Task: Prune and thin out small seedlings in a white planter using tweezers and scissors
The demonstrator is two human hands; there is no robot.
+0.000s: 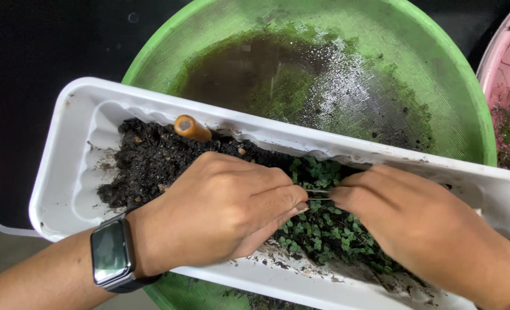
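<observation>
A dark counter runs under everything here, with a pale strip of floor showing at the near left corner. Straight to the hands: the left hand lies knuckles-up over the middle of a long white tray, fingers curled in and pinching a thin pale stem at their tips. The right hand comes in from the near right, its fingers closed on the other end of that same stem, so the two sets of fingertips sit just apart with the stem bridging the gap. Both hands hover right over a patch of tiny green seedlings filling the middle and right of the tray. A dark smartwatch sits on the left wrist, screen up. Moving outward, the left half of the tray holds dark loose soil, bare of green, and an orange-brown handle pokes up out of that soil against the far wall. The tray rests tilted across a big green basin, whose bottom holds murky brown water with green scum around it. At the far right edge, a pink container with soil and small plants peeks in
</observation>
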